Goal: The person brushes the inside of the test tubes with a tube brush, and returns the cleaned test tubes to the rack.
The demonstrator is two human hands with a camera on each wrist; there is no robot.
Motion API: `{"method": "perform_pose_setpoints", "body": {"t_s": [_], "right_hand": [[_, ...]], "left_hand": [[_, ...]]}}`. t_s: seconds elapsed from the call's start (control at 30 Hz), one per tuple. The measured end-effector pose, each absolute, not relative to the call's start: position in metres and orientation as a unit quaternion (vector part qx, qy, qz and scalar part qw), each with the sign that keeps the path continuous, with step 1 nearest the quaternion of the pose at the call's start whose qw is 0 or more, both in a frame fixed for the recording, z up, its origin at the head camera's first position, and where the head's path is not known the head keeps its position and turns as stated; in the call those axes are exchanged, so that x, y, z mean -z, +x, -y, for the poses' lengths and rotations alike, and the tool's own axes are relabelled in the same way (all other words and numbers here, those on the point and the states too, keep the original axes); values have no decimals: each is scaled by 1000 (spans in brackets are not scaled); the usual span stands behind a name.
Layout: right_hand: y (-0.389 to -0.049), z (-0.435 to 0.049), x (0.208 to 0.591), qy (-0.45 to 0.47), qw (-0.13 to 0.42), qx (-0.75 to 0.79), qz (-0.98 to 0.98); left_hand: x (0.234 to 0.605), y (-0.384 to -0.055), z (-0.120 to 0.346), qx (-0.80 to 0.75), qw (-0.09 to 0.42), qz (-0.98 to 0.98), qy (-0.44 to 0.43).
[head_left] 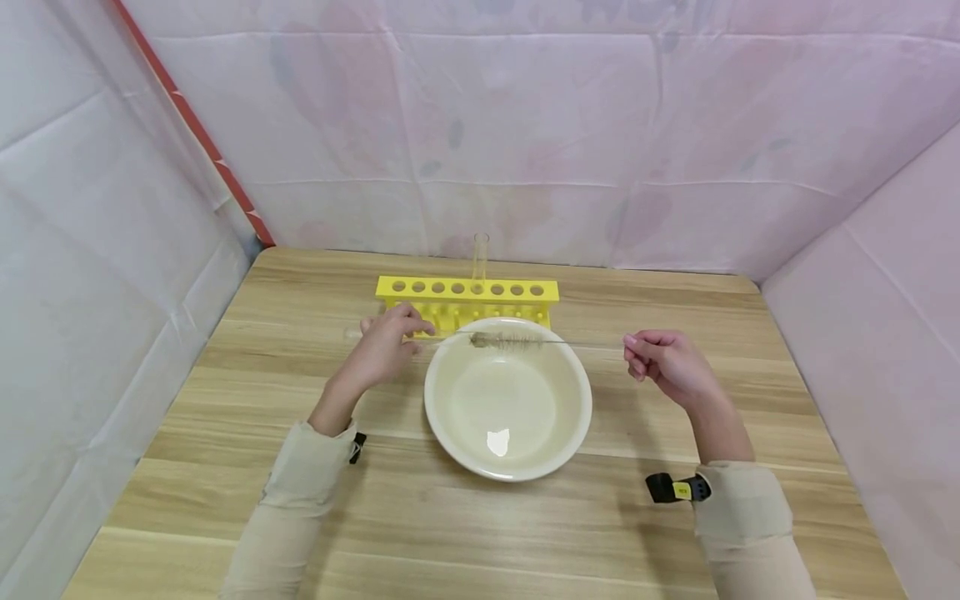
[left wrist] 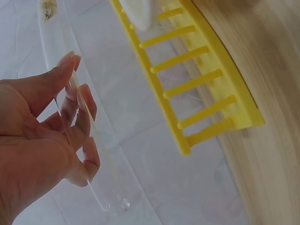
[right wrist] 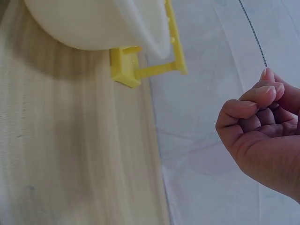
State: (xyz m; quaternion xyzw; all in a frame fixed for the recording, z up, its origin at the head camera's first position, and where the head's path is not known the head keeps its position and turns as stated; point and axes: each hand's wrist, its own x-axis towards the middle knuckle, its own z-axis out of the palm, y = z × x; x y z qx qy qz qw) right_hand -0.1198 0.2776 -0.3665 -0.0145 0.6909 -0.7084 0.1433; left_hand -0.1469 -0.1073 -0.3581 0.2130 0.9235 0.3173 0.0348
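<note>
My left hand (head_left: 384,343) holds a clear glass test tube (left wrist: 104,185) between thumb and fingers, its rounded end to the left. On the other side, my right hand (head_left: 675,367) pinches the thin twisted-wire handle (right wrist: 253,35) of a test tube brush. The brush's bristle head (head_left: 506,340) lies level above the far part of a cream basin (head_left: 502,404). In the left wrist view the bristle tip (left wrist: 47,10) shows at the upper end of the tube. The right hand's other fingers curl toward the palm.
Behind the basin stands a yellow test tube rack (head_left: 468,289) with a row of round holes. One clear test tube (head_left: 481,254) stands upright in it. The wooden table (head_left: 450,542) meets patterned cloth walls (head_left: 525,125) at the back and sides.
</note>
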Motion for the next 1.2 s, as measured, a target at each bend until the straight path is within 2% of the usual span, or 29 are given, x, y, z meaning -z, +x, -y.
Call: {"method": "perform_pose_setpoints", "body": {"t_s": [0.27, 0.73, 1.0, 1.2], "right_hand": [[-124, -271, 355, 6, 129, 733, -668], [-129, -245, 352, 15, 119, 720, -683], [-132, -217, 353, 33, 143, 687, -712], [-133, -203, 356, 48, 148, 694, -703]], "left_hand": [[344, -153, 102, -338, 25, -918, 208], [341, -155, 81, -313, 45, -928, 197], [339, -154, 65, -304, 78, -930, 192], [337, -151, 59, -300, 78, -933, 180]]}}
